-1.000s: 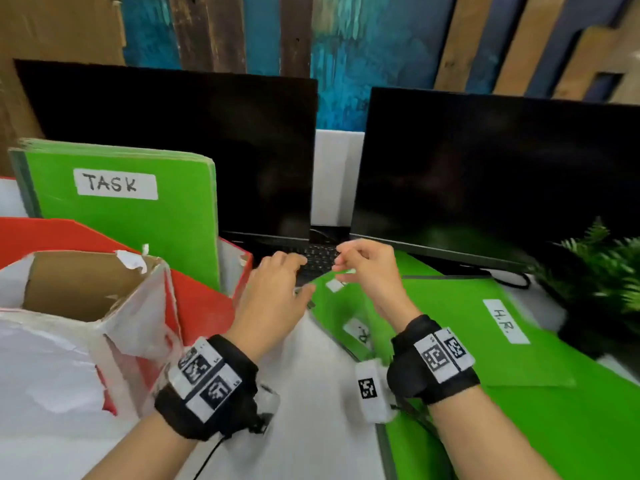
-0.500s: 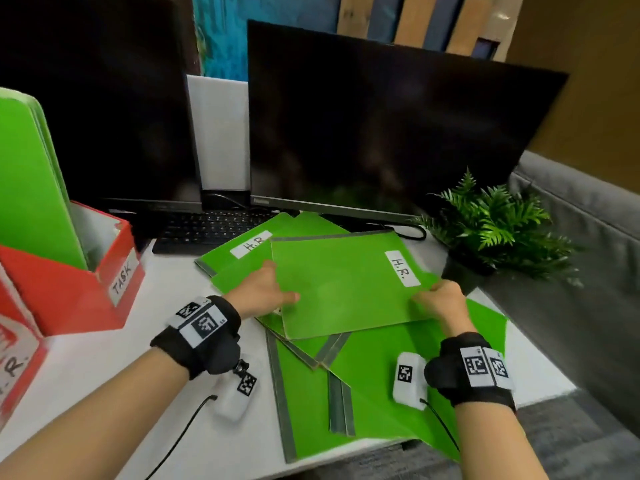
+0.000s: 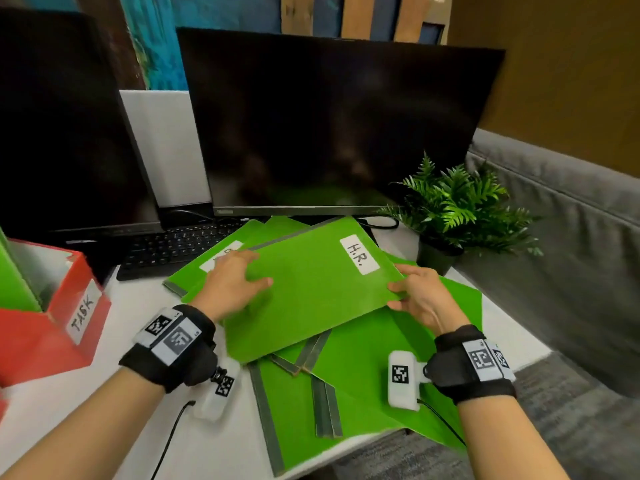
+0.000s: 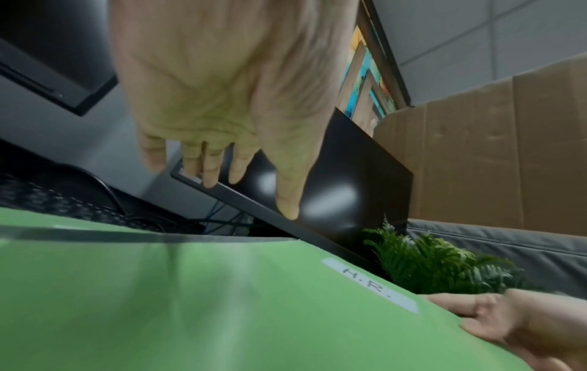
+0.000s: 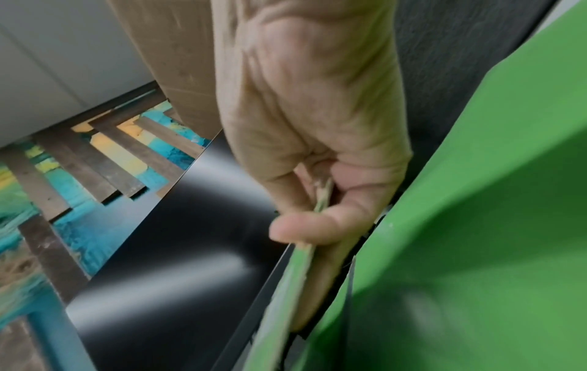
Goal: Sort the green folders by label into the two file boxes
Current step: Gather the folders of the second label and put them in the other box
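A green folder labelled H.R. [image 3: 311,292] lies tilted on top of a pile of several green folders [image 3: 363,386] on the white desk. My right hand [image 3: 415,299] pinches its right edge, thumb on top and fingers beneath, as the right wrist view shows [image 5: 311,213]. My left hand [image 3: 237,282] is at the folder's left edge with straight fingers; in the left wrist view that hand [image 4: 222,125] hovers over the folder [image 4: 190,301]. The red file box marked TASK [image 3: 52,327] stands at the far left with green folders in it. The second file box is out of view.
Two dark monitors [image 3: 329,126] and a black keyboard [image 3: 180,247] stand behind the pile. A potted fern [image 3: 457,209] is close to the folder's right corner. A grey padded partition [image 3: 561,258] runs along the right. The desk's front edge is near my wrists.
My view swung right, from the file boxes to the folder pile. Both hands went to the H.R. folder, and its right edge now sits higher in my right hand.
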### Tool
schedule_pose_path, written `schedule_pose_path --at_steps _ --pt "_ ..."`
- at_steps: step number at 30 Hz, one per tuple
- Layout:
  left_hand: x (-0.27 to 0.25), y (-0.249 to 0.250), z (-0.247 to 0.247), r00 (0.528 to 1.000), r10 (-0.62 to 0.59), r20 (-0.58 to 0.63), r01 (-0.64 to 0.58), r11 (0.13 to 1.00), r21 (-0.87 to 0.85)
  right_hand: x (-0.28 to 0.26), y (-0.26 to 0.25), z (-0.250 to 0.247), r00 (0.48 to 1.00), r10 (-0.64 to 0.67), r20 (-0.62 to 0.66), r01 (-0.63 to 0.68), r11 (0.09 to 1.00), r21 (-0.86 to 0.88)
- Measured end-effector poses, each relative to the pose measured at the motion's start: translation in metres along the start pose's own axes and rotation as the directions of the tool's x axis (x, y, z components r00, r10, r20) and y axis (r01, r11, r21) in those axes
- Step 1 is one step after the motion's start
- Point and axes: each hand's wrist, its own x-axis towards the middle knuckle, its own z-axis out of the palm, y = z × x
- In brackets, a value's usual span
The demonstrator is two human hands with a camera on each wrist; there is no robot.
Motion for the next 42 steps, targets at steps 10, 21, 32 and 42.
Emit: schedule_pose_path --at_steps 10,21,32,42 --pt "0.005 -0.028 -0.03 0.943 -0.218 0.251 0.284 0.923 -0.262 -0.011 -0.01 0.011 0.953 -0.229 0.199 0.243 0.969 -0.05" --pt "-0.014 -0.068 -0.077 0.965 -0.261 -0.021 0.206 0.806 -0.555 -0.001 -0.004 0.007 0.967 -0.254 -0.023 0.235 0.922 -0.308" --pt "-0.037 -0.113 -0.04 0.872 -0.489 0.017 0.474 0.837 -0.272 -0.003 -0.004 -0.004 0.968 -0.244 -0.059 0.199 0.887 -0.416" --pt "-0.072 -0.093 -0.042 0.92 -0.348 0.181 0.391 0.768 -0.508 -0.025 0.001 0.045 0.978 -0.116 0.175 0.185 0.869 -0.458"
